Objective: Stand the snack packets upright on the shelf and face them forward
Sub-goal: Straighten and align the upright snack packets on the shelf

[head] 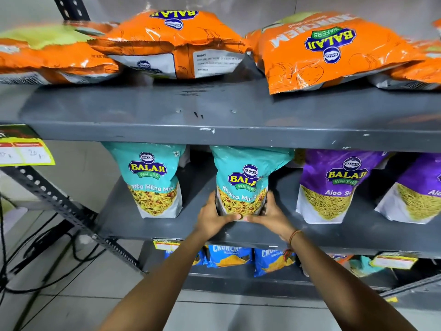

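A teal Khatta Mitha Mix packet (pixel 243 185) stands upright on the middle grey shelf (pixel 155 229), label facing me. My left hand (pixel 211 218) grips its lower left side and my right hand (pixel 272 217) grips its lower right side, thumbs meeting under the front. A second teal packet (pixel 152 180) stands upright to its left. Two purple Aloo Sev packets (pixel 334 187) (pixel 420 189) stand to the right. On the top shelf (pixel 214 111), several orange packets (pixel 171 41) (pixel 324 51) lie flat, logos upside down.
A yellow price tag (pixel 23 149) hangs at the left edge of the top shelf. Blue packets (pixel 229 256) sit on the lower shelf. A perforated metal brace (pixel 59 201) slants down at left. Black cables (pixel 35 259) trail over the tiled floor.
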